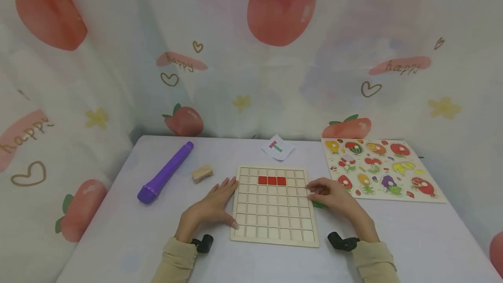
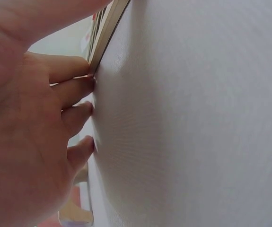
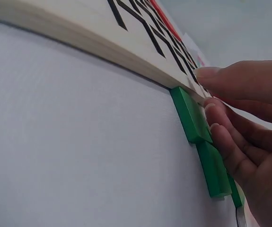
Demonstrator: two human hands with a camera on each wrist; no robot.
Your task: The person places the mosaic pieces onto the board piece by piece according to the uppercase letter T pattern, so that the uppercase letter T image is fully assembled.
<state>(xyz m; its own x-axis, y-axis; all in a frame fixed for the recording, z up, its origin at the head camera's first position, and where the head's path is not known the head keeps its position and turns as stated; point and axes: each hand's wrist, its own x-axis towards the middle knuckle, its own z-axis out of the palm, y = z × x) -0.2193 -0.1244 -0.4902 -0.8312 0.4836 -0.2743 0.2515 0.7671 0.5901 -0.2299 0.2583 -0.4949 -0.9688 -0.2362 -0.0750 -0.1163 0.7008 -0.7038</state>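
A wooden grid board (image 1: 275,213) lies on the table with a row of red squares (image 1: 272,181) near its top. My left hand (image 1: 212,206) rests spread along the board's left side, thumb on its lower left corner; the left wrist view shows fingertips against the board's edge (image 2: 108,33). At the right edge is my right hand (image 1: 334,195), fingers loosely bent and thumb apart, with no piece visible between them. Several green pieces (image 3: 188,113) lie beside that edge under the right hand (image 3: 254,127), partly hidden by it; the head view shows only a bit of green (image 1: 318,205).
Behind the board lies a white card (image 1: 278,147) with a small red and green pattern. A purple microphone-shaped object (image 1: 167,173) and an arched wooden block (image 1: 202,173) are on the left. On the right is a fruit puzzle board (image 1: 381,169). A printed curtain (image 1: 235,56) hangs behind.
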